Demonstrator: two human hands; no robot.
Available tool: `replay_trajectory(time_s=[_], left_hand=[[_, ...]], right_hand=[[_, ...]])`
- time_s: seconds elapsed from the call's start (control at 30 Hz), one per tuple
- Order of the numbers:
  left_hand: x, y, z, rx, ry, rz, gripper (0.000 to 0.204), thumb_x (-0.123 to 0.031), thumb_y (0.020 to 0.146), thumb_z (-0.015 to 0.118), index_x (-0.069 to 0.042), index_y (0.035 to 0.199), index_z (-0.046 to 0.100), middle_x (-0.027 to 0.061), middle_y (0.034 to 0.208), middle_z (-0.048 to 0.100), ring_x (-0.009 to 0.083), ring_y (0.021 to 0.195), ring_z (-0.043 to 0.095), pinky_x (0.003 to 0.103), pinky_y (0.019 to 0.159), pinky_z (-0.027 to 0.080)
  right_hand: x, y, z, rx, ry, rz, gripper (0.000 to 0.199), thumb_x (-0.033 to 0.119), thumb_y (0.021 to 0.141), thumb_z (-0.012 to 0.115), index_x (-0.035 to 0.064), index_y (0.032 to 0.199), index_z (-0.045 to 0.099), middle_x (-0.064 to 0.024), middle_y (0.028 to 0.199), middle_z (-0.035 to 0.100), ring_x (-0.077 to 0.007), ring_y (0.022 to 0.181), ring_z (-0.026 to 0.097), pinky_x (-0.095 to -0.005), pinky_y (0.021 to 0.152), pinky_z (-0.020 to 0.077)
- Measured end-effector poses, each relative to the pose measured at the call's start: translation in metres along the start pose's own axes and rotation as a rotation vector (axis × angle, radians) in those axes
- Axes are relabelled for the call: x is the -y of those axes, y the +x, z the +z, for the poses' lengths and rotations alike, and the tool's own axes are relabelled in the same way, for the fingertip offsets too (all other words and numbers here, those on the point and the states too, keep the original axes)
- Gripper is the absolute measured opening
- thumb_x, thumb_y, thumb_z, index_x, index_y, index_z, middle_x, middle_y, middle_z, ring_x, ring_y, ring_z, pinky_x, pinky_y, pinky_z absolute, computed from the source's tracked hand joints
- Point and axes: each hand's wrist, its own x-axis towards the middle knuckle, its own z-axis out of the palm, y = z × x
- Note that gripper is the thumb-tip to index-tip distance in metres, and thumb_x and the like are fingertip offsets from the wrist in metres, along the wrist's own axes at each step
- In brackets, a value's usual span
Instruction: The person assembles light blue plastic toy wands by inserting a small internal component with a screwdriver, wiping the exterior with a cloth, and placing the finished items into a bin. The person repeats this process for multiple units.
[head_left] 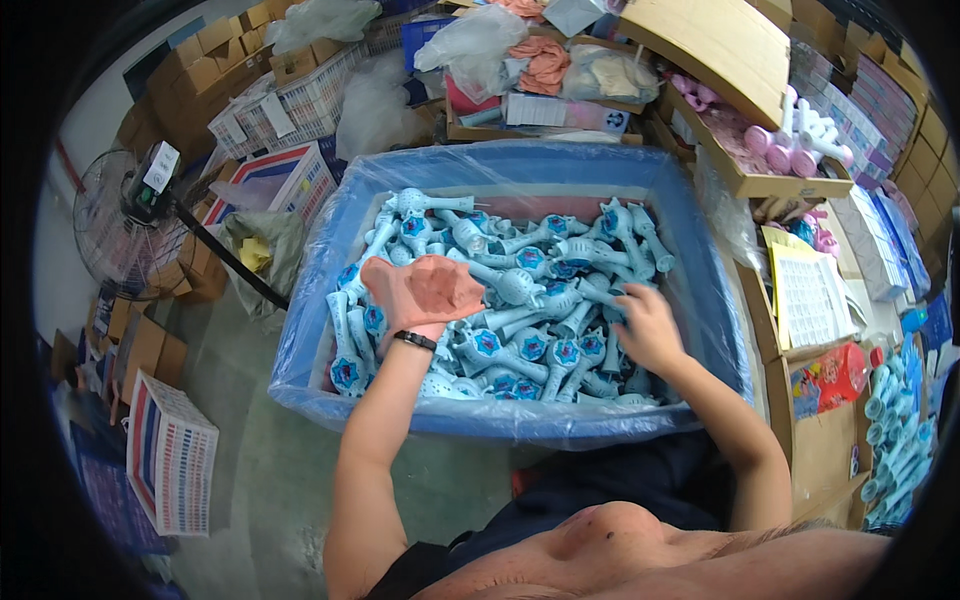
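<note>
An orange-pink cloth [425, 287] lies wrapped over my left hand [425, 328], which holds it above the left part of the pile. The cloth hides those fingers. My right hand [650, 325] reaches in from the right, slightly blurred. Its curled fingertips meet the end of a light blue microphone-shaped toy [600, 293] and appear to grip it. Many similar toys [487, 343], with handles, rounded dotted heads and blue flower-shaped discs, lie jumbled below both hands. They fill a large blue bin [510, 424] lined with clear plastic.
On the left stand a black fan [130, 220] and a red-white-blue crate [175, 455]. To the right, a carton [790, 185] holds pink toys, near a printed sheet [808, 290] and a stack of light blue toys [900, 430]. Bagged cloths [605, 75] lie behind the bin.
</note>
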Motion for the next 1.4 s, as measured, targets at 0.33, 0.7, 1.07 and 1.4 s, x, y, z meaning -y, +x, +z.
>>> replay_trajectory(time_s=[0.33,0.7,1.07,1.4], left_hand=[[0.043,-0.03,0.015,-0.348,0.524,-0.015,0.072,-0.063,0.095,0.041,0.002,0.121,0.057,0.0131,0.119,0.063,0.0307,0.11,0.058,0.045,0.097,0.046],[0.064,-0.02,0.055,-0.224,0.681,-0.219,0.096,-0.076,0.089,0.03,0.012,0.116,0.057,0.0159,0.101,0.066,0.0294,0.088,0.062,0.042,0.084,0.051],[0.111,-0.026,0.036,-0.019,0.766,-0.652,0.052,-0.05,0.097,0.046,-0.007,0.125,0.056,0.0107,0.124,0.061,0.031,0.112,0.058,0.047,0.099,0.045],[0.383,-0.102,-0.022,-0.122,0.55,-0.537,0.045,-0.041,0.093,0.056,-0.003,0.118,0.055,0.0113,0.109,0.061,0.0246,0.097,0.057,0.039,0.091,0.047]], right_hand=[[0.017,0.12,0.239,0.378,-0.143,0.132,0.089,0.038,0.069,0.082,0.0159,0.144,0.039,-0.0218,0.143,0.043,-0.0381,0.131,0.045,-0.0482,0.105,0.0408],[-0.007,0.043,0.051,0.613,1.33,0.779,0.095,0.041,0.075,0.083,0.001,0.145,0.033,-0.0113,0.127,0.054,-0.019,0.114,0.054,-0.0389,0.092,0.0481],[0.013,-0.042,-0.164,-0.38,1.561,0.543,0.025,0.023,0.094,0.064,0.0064,0.108,0.052,-0.0026,0.083,0.057,-0.0152,0.078,0.058,-0.0322,0.077,0.0485],[0.108,-0.184,-0.107,-0.797,0.913,0.226,0.043,0.035,0.091,0.068,0.0103,0.121,0.049,-0.0155,0.138,0.045,-0.0328,0.138,0.036,-0.0481,0.114,0.0246]])
